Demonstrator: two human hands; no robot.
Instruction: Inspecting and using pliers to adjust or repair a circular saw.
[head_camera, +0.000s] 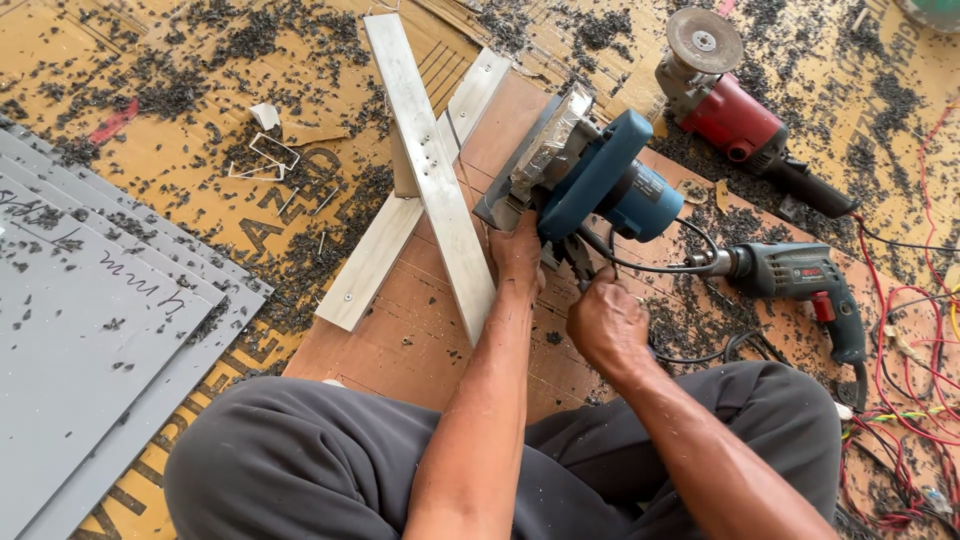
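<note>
Now both hands on the blue circular saw (600, 180), lying beside crossed aluminium bars (430, 170) on the floor: left hand (518, 258) gripping its base, right hand (605, 322) closed near the handle. Risky — black cable (640, 262) close by, could snag.

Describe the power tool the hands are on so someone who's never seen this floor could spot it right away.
Start at the crossed metal bars on the brown board at the centre of the littered floor. Just right of them sits a blue circular saw, with the left hand and right hand at its near side. Unlike the red grinder and green drill nearby, it is blue with a silver blade guard.
</note>
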